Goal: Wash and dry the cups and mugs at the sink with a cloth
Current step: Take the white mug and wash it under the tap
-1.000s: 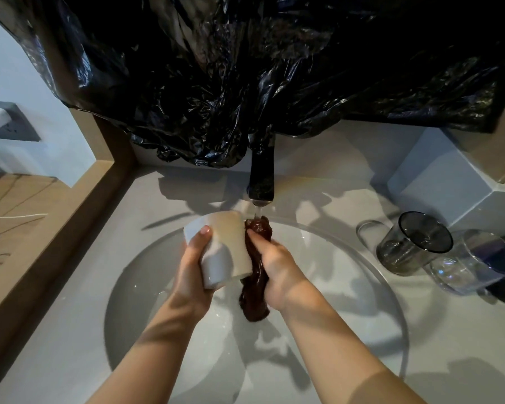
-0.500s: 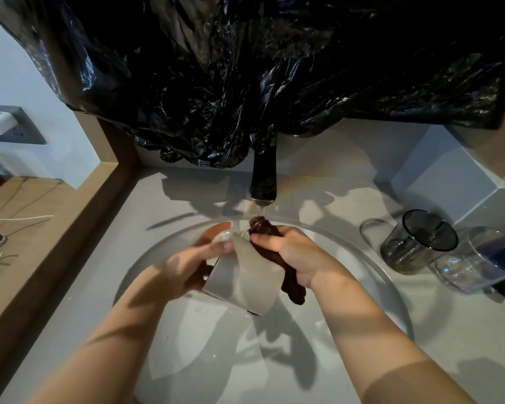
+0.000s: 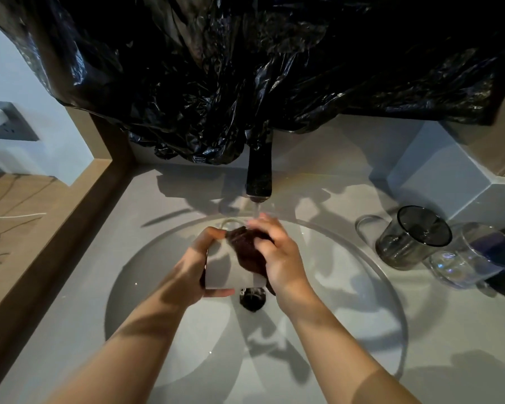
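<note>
One mug (image 3: pixel 231 272) mid-wash over the sink (image 3: pixel 333 275), under the tap (image 3: pixel 258 173).
Since a second ago the left hand (image 3: pixel 197 269) has tipped it base-first toward the camera and grips its side; the right hand (image 3: pixel 279 258) clutches the cloth (image 3: pixel 247 247), apparently scrubbing the rim, so drying waits.

One white mug (image 3: pixel 228 272), one brown cloth (image 3: pixel 245 249), two glass cups (image 3: pixel 405 243) (image 3: pixel 467 258), one tap (image 3: pixel 258 170).

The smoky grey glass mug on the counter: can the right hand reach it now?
Likely yes: the way from the right hand to the smoky grey glass mug looks free, but that hand grips the dark brown cloth on the white ceramic mug.
</note>
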The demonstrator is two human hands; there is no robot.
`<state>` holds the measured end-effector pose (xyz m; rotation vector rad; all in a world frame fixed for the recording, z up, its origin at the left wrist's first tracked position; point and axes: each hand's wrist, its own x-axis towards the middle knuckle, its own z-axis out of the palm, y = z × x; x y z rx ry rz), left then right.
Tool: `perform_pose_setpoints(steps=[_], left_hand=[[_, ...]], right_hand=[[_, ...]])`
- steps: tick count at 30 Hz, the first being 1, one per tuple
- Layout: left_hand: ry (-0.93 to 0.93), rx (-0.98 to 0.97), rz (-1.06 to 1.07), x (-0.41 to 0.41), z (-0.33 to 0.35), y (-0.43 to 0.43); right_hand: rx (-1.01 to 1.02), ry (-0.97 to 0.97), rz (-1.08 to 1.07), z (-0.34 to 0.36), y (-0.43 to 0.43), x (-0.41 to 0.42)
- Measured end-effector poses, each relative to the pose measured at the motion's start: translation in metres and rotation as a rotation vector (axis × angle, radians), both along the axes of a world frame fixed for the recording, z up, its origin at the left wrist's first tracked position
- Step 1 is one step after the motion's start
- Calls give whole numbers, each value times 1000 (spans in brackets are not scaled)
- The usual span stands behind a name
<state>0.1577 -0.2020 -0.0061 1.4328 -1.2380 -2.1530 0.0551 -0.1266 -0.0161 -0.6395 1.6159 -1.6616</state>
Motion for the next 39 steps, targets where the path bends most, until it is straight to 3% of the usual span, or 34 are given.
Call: perform_pose_setpoints(steps=[2,4,6,8,11,14,17,20,22,26,28,30,34,39], left_hand=[[29,-62,-62,1,2,2],[80,-90,-71,0,4,3],[143,-88,-55,-2,6,4],[171,-95,-34,-4,5,4],[142,-73,38,-6,1,6],[120,13,136,-9,-3,11],[100,36,156,-9,-2,10],[65,-90,40,-6,0,2],[81,-196,-20,-3,-1,0],[181,-175,12,-2,-2,2],[237,-92,52,-5,-4,4],[254,-56,126,-10,-6,6],[219,4,373,-17,-17,11],[98,-140,231,-10,-15,11]], right_hand=[[35,20,-144,-3,-1,-5],[40,-276,-241,-3,-2,-15],[59,-576,-87,6,0,-17],[114,-651,12,16,5,-12],[177,-505,2,20,9,-4],[70,-276,-4,15,14,6],[55,89,74,4,23,19],[175,384,18,1,17,10],[269,259,-16,5,4,-5],[269,-427,3,23,-5,-23],[242,-596,34,23,1,-20],[163,-639,13,22,3,-11],[75,-469,-81,14,4,5],[197,295,-38,-7,8,10]])
